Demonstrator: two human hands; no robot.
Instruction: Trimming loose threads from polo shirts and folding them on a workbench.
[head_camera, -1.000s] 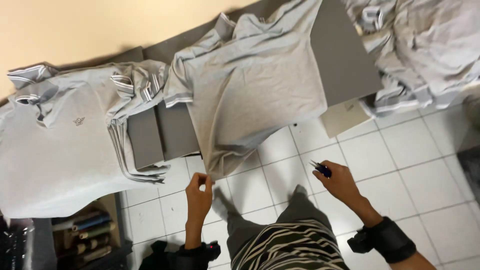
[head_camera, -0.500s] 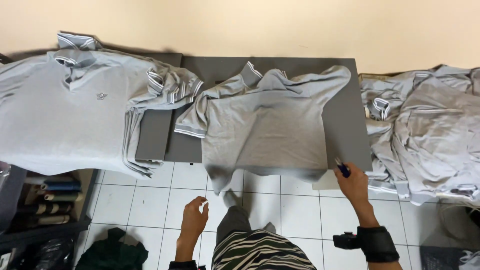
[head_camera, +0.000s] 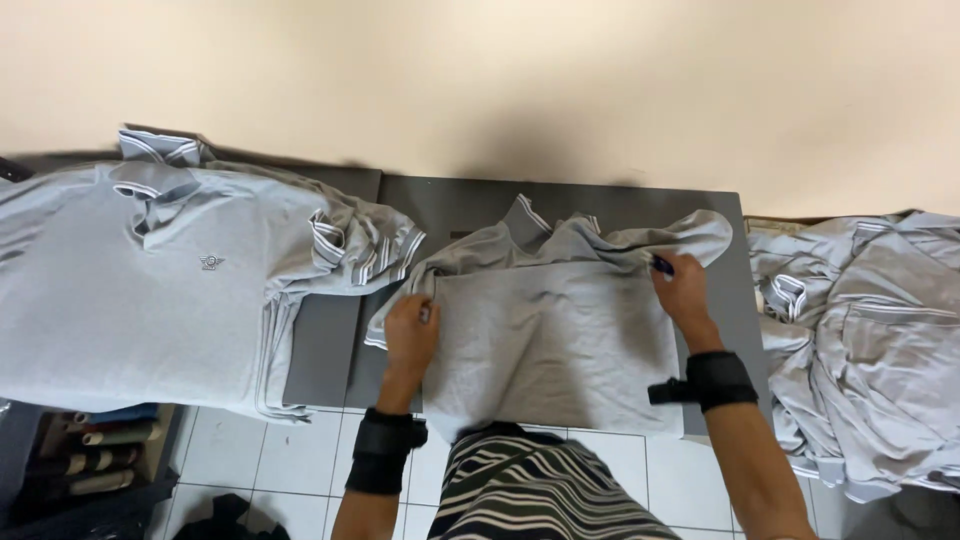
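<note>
Our left hand (head_camera: 408, 333) pinches the grey shirt (head_camera: 555, 330) at the table's (head_camera: 470, 200) front edge; our right hand (head_camera: 682, 290), gripping a pen (head_camera: 661, 264), presses its shoulder.

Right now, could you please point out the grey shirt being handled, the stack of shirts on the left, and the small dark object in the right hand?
grey shirt (head_camera: 545, 330), head view, back panel.
stack of shirts (head_camera: 130, 300), head view, top shirt's chest.
small dark object (head_camera: 661, 264), head view, its visible tip.

Black wrist straps (head_camera: 381, 452) on bare forearms — striped black-and-white garment (head_camera: 545, 490).
</note>
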